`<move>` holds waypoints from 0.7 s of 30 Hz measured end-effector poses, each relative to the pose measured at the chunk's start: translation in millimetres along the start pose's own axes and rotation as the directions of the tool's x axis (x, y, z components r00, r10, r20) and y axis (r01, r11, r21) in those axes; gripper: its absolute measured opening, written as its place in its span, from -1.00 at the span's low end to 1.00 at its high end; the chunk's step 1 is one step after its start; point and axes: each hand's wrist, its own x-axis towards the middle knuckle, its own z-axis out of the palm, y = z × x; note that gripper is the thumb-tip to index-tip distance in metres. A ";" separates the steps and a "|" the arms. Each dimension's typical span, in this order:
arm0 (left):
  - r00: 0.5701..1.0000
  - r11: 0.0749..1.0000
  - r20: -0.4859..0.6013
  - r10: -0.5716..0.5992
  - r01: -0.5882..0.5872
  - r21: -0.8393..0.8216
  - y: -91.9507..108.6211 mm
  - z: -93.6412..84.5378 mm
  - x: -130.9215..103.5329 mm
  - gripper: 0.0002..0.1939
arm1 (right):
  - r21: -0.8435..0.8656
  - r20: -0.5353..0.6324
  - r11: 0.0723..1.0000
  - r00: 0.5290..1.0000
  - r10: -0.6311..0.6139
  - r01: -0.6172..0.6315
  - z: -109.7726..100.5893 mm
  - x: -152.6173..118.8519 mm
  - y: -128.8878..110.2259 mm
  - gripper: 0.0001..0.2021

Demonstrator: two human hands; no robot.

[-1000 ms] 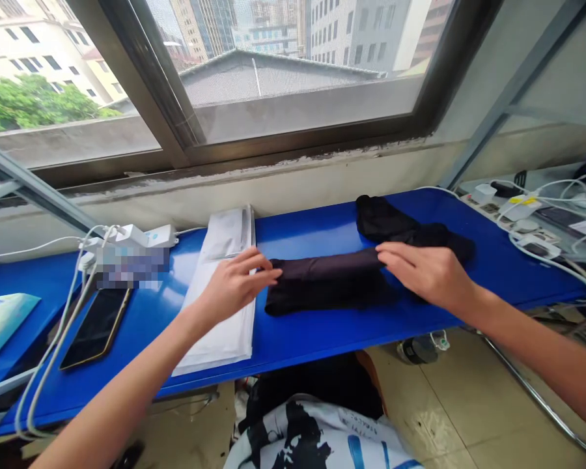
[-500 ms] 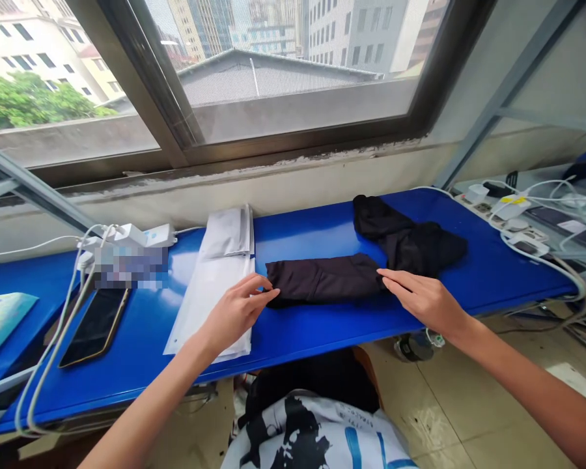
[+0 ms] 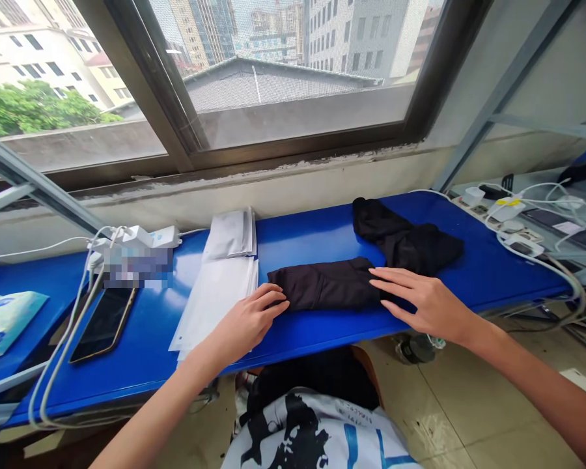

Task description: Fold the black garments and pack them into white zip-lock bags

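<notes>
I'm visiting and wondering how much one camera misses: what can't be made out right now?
All in the head view:
- Near-left corner of the folded black cloth: hidden by the left hand.
- Underside of that cloth: hidden by its own upper layers.
- Whatever lies above the phone: blurred by a pixelated patch.
- Rest of the pale blue packet: cut off by the left edge.
- Small shirt lettering: too small to read.
</notes>
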 end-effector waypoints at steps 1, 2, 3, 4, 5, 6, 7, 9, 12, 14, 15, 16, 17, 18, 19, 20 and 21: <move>1.000 1.000 -0.001 -0.009 0.009 0.029 -1.2 0.3 0.0 -0.66 | 0.003 0.009 0.999 0.999 -0.037 0.037 -0.3 -2.0 -1.8 -0.64; 1.000 0.998 0.001 -0.018 0.018 0.061 -2.4 0.6 -0.4 -0.68 | -0.001 0.019 0.997 0.997 -0.073 0.073 -0.1 -4.7 -3.4 -0.63; 1.000 0.995 0.010 -0.025 0.024 0.094 -3.2 0.7 -1.0 -0.69 | -0.009 0.028 0.995 0.994 -0.102 0.102 0.2 -7.7 -5.0 -0.62; 0.999 0.991 0.026 -0.036 0.032 0.127 -3.1 0.4 -1.8 -0.68 | -0.019 0.040 0.993 0.992 -0.119 0.120 0.3 -11.0 -7.0 -0.60; 0.998 0.986 0.041 -0.051 0.043 0.163 -1.4 -0.4 -2.4 -0.67 | -0.028 0.050 0.991 0.990 -0.130 0.132 -0.2 -14.2 -9.5 -0.60; 0.996 0.977 0.053 -0.072 0.060 0.205 2.4 -1.5 -2.7 -0.65 | -0.037 0.058 0.990 0.989 -0.136 0.138 -1.4 -17.0 -12.8 -0.60; 0.994 0.964 0.051 -0.094 0.078 0.255 8.6 -2.6 -2.3 -0.63 | -0.045 0.062 0.988 0.988 -0.141 0.144 -3.2 -19.3 -16.9 -0.60; 0.993 0.933 0.001 -0.120 0.112 0.341 28.5 -3.1 1.6 -0.59 | -0.054 0.060 0.988 0.988 -0.143 0.146 -7.7 -21.6 -26.9 -0.56; 0.988 0.941 -0.123 -0.094 0.128 0.312 68.0 6.2 15.8 -0.53 | -0.052 0.072 0.985 0.984 -0.160 0.164 -10.2 -20.7 -42.2 -0.42; 0.981 0.966 -0.156 -0.113 0.145 0.213 90.2 18.4 27.0 -0.53 | -0.044 0.067 0.969 0.969 -0.238 0.241 -5.7 -21.1 -50.2 -0.48; 0.979 0.974 -0.154 -0.135 0.159 0.163 97.8 24.9 31.6 -0.55 | -0.037 0.045 0.957 0.957 -0.286 0.288 -2.1 -22.4 -53.7 -0.52; 0.977 0.978 -0.144 -0.154 0.172 0.117 102.7 30.9 34.7 -0.58 | -0.026 0.007 0.944 0.945 -0.328 0.328 1.7 -24.5 -57.4 -0.55; 0.977 0.981 -0.133 -0.168 0.179 0.073 105.3 36.0 36.3 -0.59 | -0.007 -0.037 0.933 0.933 -0.359 0.359 4.9 -26.9 -61.4 -0.57; 0.977 0.984 -0.121 -0.173 0.178 0.029 106.0 40.2 36.2 -0.59 | 0.023 -0.080 0.925 0.923 -0.376 0.379 6.8 -29.0 -65.9 -0.59; 0.979 0.986 -0.113 -0.168 0.168 -0.013 105.3 43.3 34.7 -0.57 | 0.062 -0.119 0.920 0.918 -0.379 0.388 6.9 -30.0 -70.9 -0.62; 0.981 0.986 -0.107 -0.161 0.155 -0.057 103.9 45.7 32.3 -0.55 | 0.112 -0.150 0.917 0.918 -0.366 0.384 4.6 -29.2 -76.2 -0.64; 0.982 0.984 -0.111 -0.156 0.144 -0.104 102.4 47.5 29.4 -0.53 | 0.174 -0.167 0.913 0.925 -0.341 0.368 0.0 -25.9 -81.2 -0.65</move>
